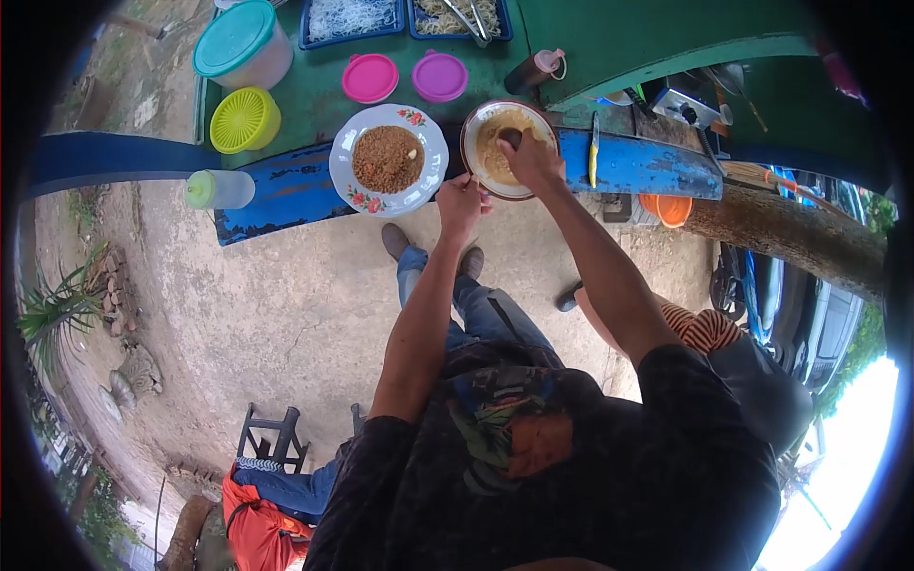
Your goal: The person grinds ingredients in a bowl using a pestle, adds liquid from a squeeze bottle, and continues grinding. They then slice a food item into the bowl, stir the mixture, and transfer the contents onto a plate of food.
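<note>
A cream plate with a brown rim holds a beige, paste-like mash at the blue bench's front edge. My right hand is closed around a dark brown, rounded pestle pressed into that mash. Fingers of my left hand close on the plate's near-left rim. Just left of it lies a white, flower-patterned plate heaped with brown crumbly ground food and a small pale piece on top.
Pink and purple lidded tubs, a dark bottle and food trays stand beyond the plates. Left are a yellow-green tub and a squeeze bottle; right, a yellow-handled knife. Other people sit behind me on both sides.
</note>
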Demonstrator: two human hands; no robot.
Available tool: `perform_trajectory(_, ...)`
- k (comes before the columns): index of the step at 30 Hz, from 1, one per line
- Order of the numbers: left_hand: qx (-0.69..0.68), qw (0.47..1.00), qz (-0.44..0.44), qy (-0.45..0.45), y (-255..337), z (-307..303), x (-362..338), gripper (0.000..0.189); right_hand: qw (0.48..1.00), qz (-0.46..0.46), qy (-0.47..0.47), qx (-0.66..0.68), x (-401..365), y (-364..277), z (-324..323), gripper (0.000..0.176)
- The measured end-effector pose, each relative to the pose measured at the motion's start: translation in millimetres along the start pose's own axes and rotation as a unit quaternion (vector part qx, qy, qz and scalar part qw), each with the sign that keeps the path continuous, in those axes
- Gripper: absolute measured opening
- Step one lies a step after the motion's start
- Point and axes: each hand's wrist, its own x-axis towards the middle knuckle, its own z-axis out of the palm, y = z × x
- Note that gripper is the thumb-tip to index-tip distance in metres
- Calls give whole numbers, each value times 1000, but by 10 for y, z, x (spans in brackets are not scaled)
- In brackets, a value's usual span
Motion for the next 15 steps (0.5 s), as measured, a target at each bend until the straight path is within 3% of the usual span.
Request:
perform_trajectory(2,6,1000,5,-7,-24,9,-28,26,1000,-17,-3,-11,10,22,7,69)
perform_trajectory(4,14,1000,-7,3,67,16,-23,27,993,-91,3,-73,-186,140,124,65)
perform_trajectory(5,11,1000,-1,5,131,12,46,27,991,-111,43,-64,-194,232,175,65)
perform_trajectory(6,8,1000,-2,1,95,4,29,27,991,-109,40,-65,-122,195,116,65)
perform_trajectory(8,3,1000,-4,-10,27,13,2,27,1000,-17,-14,-11,92,42,-80,68)
perform_trajectory(10,4,1000,4,-19,-21,15,23,27,999,-41,-14,-32,-30,146,46,69)
perform_trajectory(12,-8,1000,-12,2,21,30,15,28,988,-125,46,-79,-179,317,234,66)
perform_trajectory(13,-8,1000,-10,1,4,29,24,29,997,-57,-3,-48,-57,255,79,68)
perform_trajectory(15,7,1000,-6,-5,2,11,66,29,999,-37,-4,-30,154,107,-54,71)
